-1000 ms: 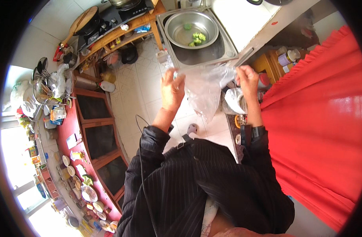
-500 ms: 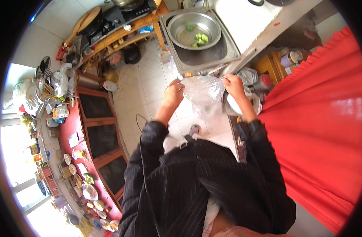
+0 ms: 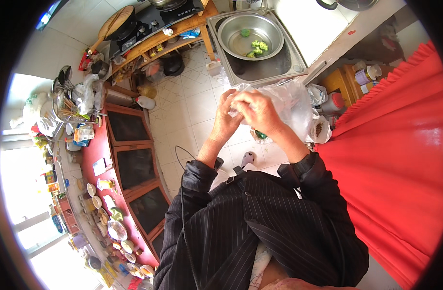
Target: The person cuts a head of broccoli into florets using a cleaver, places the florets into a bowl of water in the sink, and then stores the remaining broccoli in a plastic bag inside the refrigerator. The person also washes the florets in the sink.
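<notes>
bag: clear plastic bag (image 3: 293,99), thin film, crumpled; up in front of person, just below sink edge in view, one end bunched at hands, rest trailing to R behind R wrist
bag wt: prob. v. light, next to no load on fingers; nothing visible inside
bag feel: likely soft, limp, no stiffness; folds and clings to itself
slip: prob. slick, more so w/ wet fingers; layers may slide over each other
fragile: prob. tears if nails dig in or pulled hard; won't break otherwise
where to hold: best at rim/bunched edge, thumb-to-index pinch, one layer per hand if layers need parting
L hand: left hand (image 3: 224,122), fingers curled in, closed up on bunched film; raised
R hand: right hand (image 3: 258,111), thumb + fingers drawn together on same bunch; knuckles up, overlaps L fingertips
hands rel.: touching or nearly so, can't tell which; exact fingertip contact hidden by film + fingers
sink: steel sink (image 3: 275,68), beyond hands
basin: round metal basin (image 3: 276,43), sits in sink
broccoli: green florets (image 3: 261,45) in basin, one apart from the cluster
R side: red curtain (image 3: 385,159); white bag (image 3: 323,133) near trailing film
</notes>
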The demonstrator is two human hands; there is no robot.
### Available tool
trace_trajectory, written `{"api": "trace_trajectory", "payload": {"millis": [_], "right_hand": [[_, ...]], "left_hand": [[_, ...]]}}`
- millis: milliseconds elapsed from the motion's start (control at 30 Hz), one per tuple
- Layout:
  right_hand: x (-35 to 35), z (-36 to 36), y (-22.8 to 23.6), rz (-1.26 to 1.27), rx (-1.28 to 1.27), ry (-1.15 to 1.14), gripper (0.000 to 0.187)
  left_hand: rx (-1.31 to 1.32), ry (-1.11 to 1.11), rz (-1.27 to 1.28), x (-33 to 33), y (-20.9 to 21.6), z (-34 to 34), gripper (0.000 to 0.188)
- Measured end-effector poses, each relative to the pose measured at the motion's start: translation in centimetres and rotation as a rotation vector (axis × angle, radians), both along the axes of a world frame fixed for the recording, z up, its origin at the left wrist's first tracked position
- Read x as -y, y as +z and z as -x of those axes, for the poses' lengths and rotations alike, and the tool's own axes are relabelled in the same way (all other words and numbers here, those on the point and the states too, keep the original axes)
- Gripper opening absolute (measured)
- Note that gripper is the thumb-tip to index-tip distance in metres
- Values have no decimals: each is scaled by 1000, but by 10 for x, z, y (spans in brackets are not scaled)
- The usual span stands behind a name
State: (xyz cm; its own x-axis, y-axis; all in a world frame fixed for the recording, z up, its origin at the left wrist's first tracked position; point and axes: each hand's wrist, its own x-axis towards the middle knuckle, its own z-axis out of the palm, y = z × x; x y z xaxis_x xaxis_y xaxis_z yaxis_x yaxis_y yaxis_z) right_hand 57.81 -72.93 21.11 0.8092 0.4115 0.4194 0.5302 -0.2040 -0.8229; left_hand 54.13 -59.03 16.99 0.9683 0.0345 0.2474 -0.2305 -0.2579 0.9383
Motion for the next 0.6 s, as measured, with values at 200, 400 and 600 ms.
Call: {"api": "trace_trajectory", "payload": {"millis": [200, 400, 600], "right_hand": [[22, 8, 10, -94, 226, -141, 18], [102, -27, -18, -297, -421, -604, 19], [43, -15, -38, -372, -801, -82, 37]], "left_hand": [[103, 106, 23, -44, 2, 11, 25], [-79, 229, 414, -106, -3, 32, 30], [-28, 266, 661, -150, -5, 47, 19]]}}
